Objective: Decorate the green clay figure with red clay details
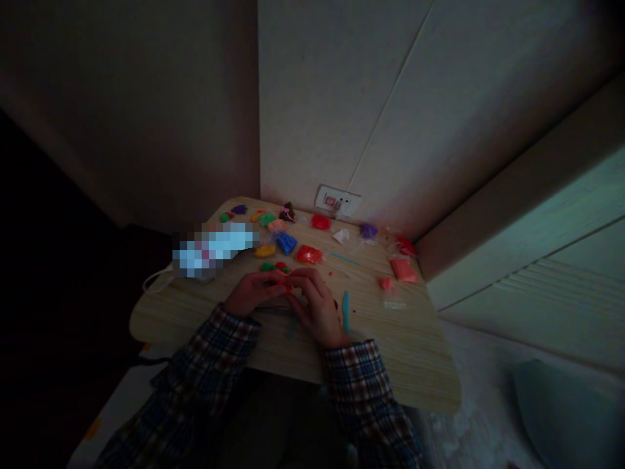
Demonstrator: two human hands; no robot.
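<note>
Over the middle of a small wooden table, my left hand (254,292) and my right hand (316,306) meet at the fingertips. Between them they pinch a small piece of red modelling clay (288,287), mostly covered by the fingers. Just beyond the hands lie green and red clay pieces (274,266). A light blue plastic clay knife (346,311) rests to the right of my right hand. Beneath the hands a thin blue tool (293,326) shows in part. A red bag of clay (309,255) sits a little farther back.
Several clay packets line the back of the wooden table (390,352), among them blue (286,242), purple (368,231) and coral (404,270) ones. A blurred-out bright device (215,249) with a white cable stands at the left. A wall socket (338,199) is behind.
</note>
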